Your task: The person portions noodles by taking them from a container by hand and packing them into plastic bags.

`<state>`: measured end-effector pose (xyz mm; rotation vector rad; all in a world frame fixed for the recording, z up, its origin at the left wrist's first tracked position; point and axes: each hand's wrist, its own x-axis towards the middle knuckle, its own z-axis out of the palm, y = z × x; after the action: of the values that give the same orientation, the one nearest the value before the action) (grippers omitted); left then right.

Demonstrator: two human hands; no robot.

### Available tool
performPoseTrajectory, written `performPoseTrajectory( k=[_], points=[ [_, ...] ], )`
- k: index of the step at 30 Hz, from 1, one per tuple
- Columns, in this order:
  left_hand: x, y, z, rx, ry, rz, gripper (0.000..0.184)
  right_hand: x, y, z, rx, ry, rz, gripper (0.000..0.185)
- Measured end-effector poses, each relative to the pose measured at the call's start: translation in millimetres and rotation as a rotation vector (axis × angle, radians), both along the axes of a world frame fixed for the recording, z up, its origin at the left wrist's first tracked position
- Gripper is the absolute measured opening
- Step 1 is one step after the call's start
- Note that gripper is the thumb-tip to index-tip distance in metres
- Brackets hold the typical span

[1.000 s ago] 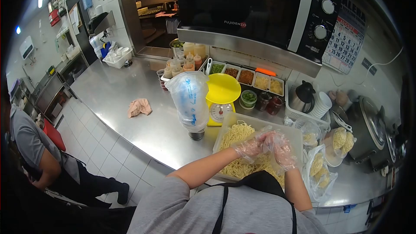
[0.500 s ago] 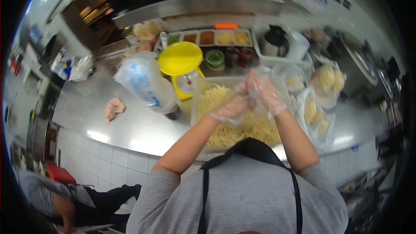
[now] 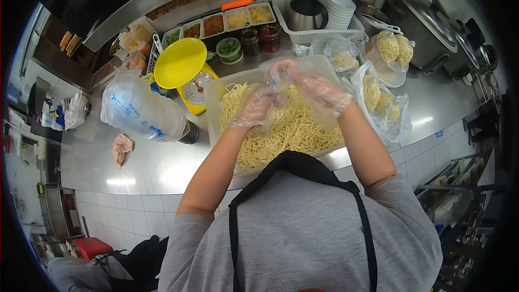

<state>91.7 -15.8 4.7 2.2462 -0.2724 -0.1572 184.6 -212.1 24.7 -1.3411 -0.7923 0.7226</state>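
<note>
Both hands wear clear plastic gloves above a translucent tub (image 3: 215,124) of yellow noodles (image 3: 292,138). My left hand (image 3: 255,105) has its fingers bent round a clear plastic bag (image 3: 281,109), over the tub's left half. Over the back right of the tub, my right hand (image 3: 311,84) has its fingers drawn together at the upper part of the same bag. Noodles show through or behind the thin plastic; which of the two cannot be made out. Just left of the tub stands a yellow kitchen scale (image 3: 186,70).
Left of the scale is a plastic-wrapped stack (image 3: 143,111), with a pink cloth (image 3: 122,149) before it. Topping trays (image 3: 213,24) and jars (image 3: 269,38) line the back. Bagged noodles (image 3: 378,100) lie at right, near a cooker (image 3: 421,27). A person (image 3: 113,270) is at lower left.
The view has turned and moved down toward the tub. My hands have moved apart somewhat, with the bag now between them. The person at left has shifted lower in view.
</note>
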Motion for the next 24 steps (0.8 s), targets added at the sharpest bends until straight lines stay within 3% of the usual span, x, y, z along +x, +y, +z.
performPoseTrajectory(
  k=[1,3,4,6,7,9,10,13,16,18,22,24],
  points=[
    [-1.9,-5.5,1.9,-0.001,-0.002,0.001,0.037,0.3,-7.7,6.3,0.065,0.069,0.108,0.065],
    [-8.5,-22.5,10.4,-0.244,0.086,0.267,0.031,-19.1,-21.7,51.1,-0.260,-0.375,0.089,0.071],
    [-7.9,-22.4,11.6,-0.242,0.085,0.260,0.031,-22.4,-22.0,48.0,-0.259,-0.375,0.082,0.071],
    [-8.5,-21.5,11.1,0.238,-0.150,0.077,0.028,-28.4,-15.1,33.6,-0.625,-0.775,0.029,0.073],
    [-8.6,-23.0,6.3,0.238,-0.146,0.072,0.028,-28.9,-7.8,22.8,-0.626,-0.770,0.026,0.073],
    [-8.8,-25.5,-5.8,-0.323,-0.244,0.050,0.027,-29.6,10.0,9.5,-0.310,-0.477,-0.095,0.050],
    [-11.1,-25.4,0.1,-0.323,-0.242,0.048,0.027,-30.0,17.6,9.1,-0.203,-0.381,-0.132,0.045],
    [-19.0,-23.3,20.2,0.027,-0.321,-0.092,0.027,-27.6,28.9,36.9,-0.075,-0.310,-0.175,0.036],
    [-21.0,-24.5,24.3,-0.072,-0.156,-0.004,0.025,-30.2,29.5,49.7,-0.146,-0.191,-0.146,0.032],
    [-19.4,-24.7,33.5,-0.131,-0.203,-0.128,0.024,-35.8,28.4,49.0,-0.084,0.237,-0.261,0.032],
    [-14.5,-27.7,33.8,-0.065,-0.175,-0.166,0.023,-34.0,25.0,48.1,0.004,0.157,-0.232,0.033],
    [-13.1,-24.8,25.7,0.055,-0.366,-0.231,0.024,-36.9,25.3,52.3,-0.019,0.058,-0.281,0.037]
  ],
)
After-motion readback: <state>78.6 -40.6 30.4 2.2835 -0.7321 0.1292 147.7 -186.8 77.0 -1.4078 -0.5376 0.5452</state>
